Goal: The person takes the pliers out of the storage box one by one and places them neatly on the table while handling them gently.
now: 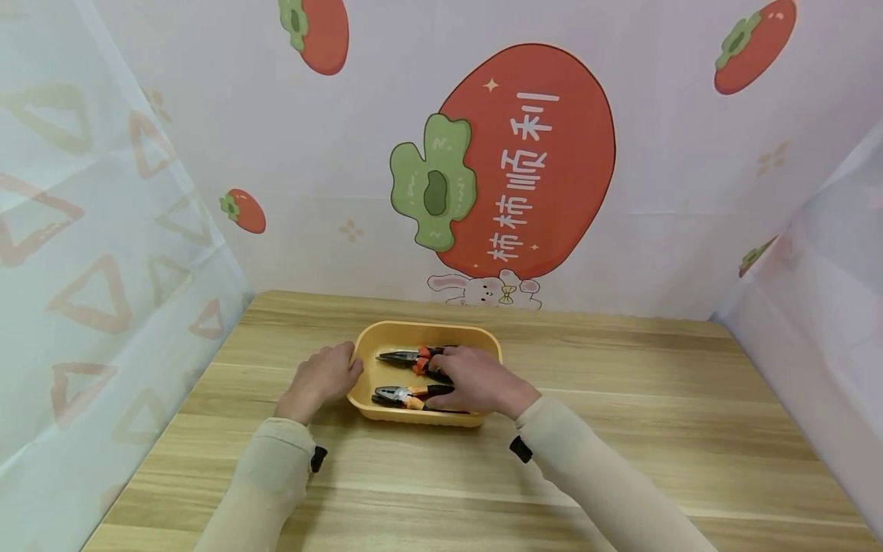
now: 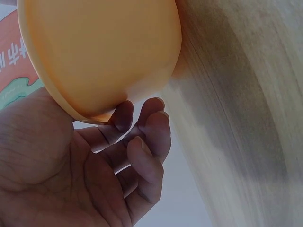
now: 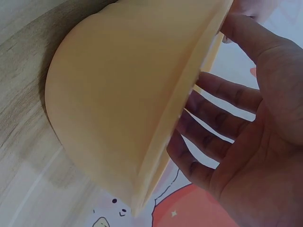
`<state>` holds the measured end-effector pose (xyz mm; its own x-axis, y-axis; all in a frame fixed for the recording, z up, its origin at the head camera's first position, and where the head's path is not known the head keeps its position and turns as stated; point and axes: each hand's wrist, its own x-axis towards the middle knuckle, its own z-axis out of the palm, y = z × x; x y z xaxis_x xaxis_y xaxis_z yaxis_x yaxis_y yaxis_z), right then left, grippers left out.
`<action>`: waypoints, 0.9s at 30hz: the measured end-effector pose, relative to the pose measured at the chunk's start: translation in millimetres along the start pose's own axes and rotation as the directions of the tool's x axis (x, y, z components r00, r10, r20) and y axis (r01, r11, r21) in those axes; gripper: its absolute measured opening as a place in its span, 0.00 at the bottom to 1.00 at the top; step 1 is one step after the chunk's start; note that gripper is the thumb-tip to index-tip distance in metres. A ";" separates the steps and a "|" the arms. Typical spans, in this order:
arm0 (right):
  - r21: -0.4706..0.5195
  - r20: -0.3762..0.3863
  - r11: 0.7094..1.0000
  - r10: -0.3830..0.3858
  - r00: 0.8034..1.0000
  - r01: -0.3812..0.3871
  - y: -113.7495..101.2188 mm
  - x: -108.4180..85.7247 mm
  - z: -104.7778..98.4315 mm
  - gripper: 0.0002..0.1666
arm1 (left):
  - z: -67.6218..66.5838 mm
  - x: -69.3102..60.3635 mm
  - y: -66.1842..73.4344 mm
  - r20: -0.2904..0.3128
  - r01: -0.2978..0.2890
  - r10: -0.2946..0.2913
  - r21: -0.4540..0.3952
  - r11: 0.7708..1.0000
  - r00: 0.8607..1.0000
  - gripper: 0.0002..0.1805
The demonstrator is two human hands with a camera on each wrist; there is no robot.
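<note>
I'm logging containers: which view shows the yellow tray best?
The head view: it shows nearly the whole tray from above, inside included, though the right hand hides part. Each wrist view shows mainly one end from outside.

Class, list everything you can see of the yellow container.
The yellow container looks like smooth plastic, with rounded corners, walls widening upward and a rim. Open-topped, it sits upright on the wood-grained table, long sides running left to right. Two pairs of pliers lie inside. The left hand grips its left end; the right hand reaches in over the right end.
</note>
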<state>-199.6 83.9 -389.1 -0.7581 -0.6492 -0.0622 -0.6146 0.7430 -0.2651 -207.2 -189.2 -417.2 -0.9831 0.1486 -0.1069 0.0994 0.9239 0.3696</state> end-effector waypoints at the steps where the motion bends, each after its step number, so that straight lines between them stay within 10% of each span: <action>1: -0.008 0.002 1.000 -0.003 1.000 0.003 -0.3 0.8 0.8 0.34 | 0.1 0.0 -0.1 0.001 0.000 0.000 -0.001 1.000 1.000 0.10; 27: -0.081 0.011 0.996 -0.034 0.999 0.035 -8.4 16.8 8.5 0.32 | 1.1 0.0 0.5 -0.009 0.009 -0.009 -0.005 1.000 1.000 0.10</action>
<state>-205.4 65.4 -396.1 -0.7342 -0.6760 -0.0637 -0.6563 0.7306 -0.1884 -207.0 -188.3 -418.0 -0.9852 0.1374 -0.1023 0.0900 0.9232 0.3736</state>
